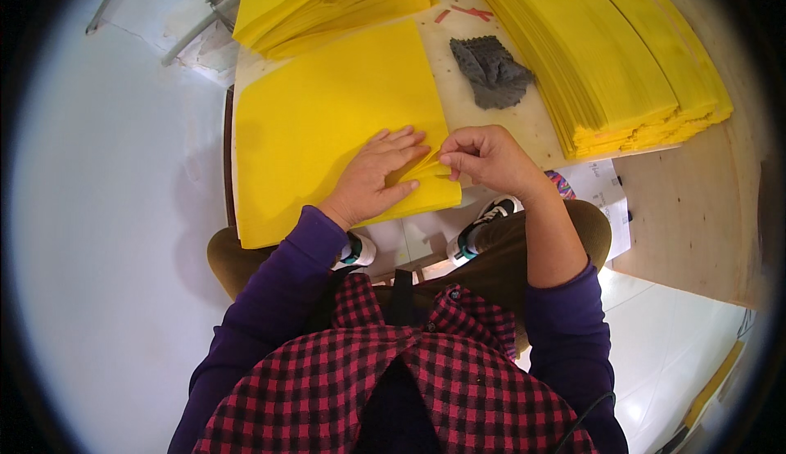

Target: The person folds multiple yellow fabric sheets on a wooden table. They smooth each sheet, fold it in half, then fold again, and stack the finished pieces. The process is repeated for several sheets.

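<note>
A large yellow fabric-like sheet (319, 126) lies on the table in front of me, its near right corner by my hands. My left hand (372, 177) rests on it, palm down with fingers spread. At the sheet's right edge, my right hand (489, 158) pinches a yellow flap (427, 162) between thumb and fingers, lifting it into a small fold. Further yellow layers show below that edge. How many sheets lie beneath is hidden.
A dark grey crumpled cloth (491, 72) lies right of the sheet. Thick yellow stacks stand at the far right (606, 61) and far left (336, 4). Red strips (471, 13) lie on the pale tabletop (458, 118). A white wall (123, 208) borders the left; my legs are under the table edge.
</note>
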The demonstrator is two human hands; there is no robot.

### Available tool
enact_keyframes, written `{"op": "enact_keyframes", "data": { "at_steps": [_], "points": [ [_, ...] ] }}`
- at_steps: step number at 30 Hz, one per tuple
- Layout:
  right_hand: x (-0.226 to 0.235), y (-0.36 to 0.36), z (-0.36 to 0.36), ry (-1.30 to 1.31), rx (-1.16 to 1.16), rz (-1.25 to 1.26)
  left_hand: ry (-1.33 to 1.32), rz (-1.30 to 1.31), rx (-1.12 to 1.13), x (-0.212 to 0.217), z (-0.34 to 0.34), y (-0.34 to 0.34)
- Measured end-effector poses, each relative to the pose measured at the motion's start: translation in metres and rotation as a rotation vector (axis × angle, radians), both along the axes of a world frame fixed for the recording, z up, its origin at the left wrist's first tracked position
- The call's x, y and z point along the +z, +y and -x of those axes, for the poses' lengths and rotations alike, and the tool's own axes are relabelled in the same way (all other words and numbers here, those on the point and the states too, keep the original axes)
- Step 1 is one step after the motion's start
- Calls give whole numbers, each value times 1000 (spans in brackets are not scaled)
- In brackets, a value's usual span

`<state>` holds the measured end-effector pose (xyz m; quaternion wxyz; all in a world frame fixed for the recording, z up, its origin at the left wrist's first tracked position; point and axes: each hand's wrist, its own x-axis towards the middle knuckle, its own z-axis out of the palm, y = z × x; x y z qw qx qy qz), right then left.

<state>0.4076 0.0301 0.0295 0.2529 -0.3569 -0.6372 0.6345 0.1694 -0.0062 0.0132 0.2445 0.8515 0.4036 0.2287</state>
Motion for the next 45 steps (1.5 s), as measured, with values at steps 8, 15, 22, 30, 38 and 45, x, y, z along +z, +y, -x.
{"op": "enact_keyframes", "data": {
  "at_steps": [8,15,22,30,38,45],
  "points": [
    [-2,1,-1,-8,-2,9,-11,7,4,0,0,-1],
    [-1,-1,-1,47,-3,30,-3,12,-3,1,0,0],
    [0,3,-5,106,-125,-18,-33,18,13,-2,0,-1],
    [-21,28,-25,-204,-646,-360,-92,78,19,-2,1,0],
    [-33,44,-17,-652,-748,-679,-116,100,16,-1,2,0],
    [-40,54,-15,-714,-733,-630,-125,120,32,-2,1,0]
  ]
}}
